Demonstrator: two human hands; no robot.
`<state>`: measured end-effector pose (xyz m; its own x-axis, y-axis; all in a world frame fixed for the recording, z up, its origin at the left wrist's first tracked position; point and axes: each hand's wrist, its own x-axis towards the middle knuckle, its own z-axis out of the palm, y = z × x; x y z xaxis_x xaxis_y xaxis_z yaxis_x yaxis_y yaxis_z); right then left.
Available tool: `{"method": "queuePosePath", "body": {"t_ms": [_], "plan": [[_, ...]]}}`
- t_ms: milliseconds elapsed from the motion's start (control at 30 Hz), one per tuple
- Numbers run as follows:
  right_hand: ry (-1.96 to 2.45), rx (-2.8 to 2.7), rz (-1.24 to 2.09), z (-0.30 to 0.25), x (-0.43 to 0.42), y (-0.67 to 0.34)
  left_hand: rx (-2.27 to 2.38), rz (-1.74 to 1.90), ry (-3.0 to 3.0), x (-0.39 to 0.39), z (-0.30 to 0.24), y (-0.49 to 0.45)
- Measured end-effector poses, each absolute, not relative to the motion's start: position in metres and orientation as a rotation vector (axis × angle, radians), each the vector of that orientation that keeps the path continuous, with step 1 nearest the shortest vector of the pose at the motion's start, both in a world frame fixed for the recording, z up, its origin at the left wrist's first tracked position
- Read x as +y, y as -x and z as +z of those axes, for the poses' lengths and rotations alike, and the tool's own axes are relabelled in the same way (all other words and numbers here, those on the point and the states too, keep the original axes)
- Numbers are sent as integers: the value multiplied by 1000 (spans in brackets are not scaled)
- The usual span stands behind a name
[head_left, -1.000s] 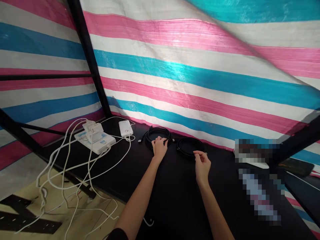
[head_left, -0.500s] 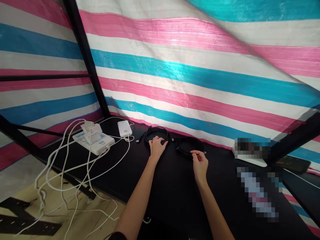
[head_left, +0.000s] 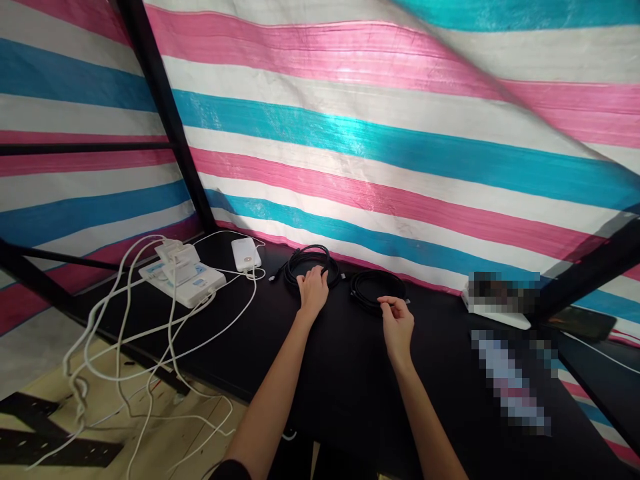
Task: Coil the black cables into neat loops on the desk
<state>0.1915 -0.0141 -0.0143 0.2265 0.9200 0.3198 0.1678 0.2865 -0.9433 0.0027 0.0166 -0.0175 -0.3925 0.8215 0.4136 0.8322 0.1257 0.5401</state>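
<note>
Two coiled black cables lie side by side at the back of a black table (head_left: 350, 380). My left hand (head_left: 313, 291) rests on the left coil (head_left: 300, 257), fingers spread flat over its near loop. My right hand (head_left: 397, 321) hovers at the near edge of the right coil (head_left: 370, 285), thumb and fingers pinched together close to the cable; I cannot make out whether they grip it.
A white power strip (head_left: 183, 280) with plugged chargers and a white power bank (head_left: 245, 253) sit at the table's left, with white cords (head_left: 120, 333) hanging over the edge. A striped pink, blue and white tarp (head_left: 380, 147) forms the back wall behind black frame bars. A white device (head_left: 495, 310) lies at the right.
My left hand has slid slightly forward onto the left coil and flattened. My right hand stays near the right coil. The view has shifted a little.
</note>
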Motion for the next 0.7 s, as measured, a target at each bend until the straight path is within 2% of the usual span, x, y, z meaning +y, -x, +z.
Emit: {"method": "queuePosePath", "body": {"t_ms": [367,700], "plan": [[1175,-1253,758,-11,-16,-188,-2194,-1693,1192,11,-8,8],[1136,-1322,732,-13,-16,-188,-1877,-1833,1178,-3,0,1]]}}
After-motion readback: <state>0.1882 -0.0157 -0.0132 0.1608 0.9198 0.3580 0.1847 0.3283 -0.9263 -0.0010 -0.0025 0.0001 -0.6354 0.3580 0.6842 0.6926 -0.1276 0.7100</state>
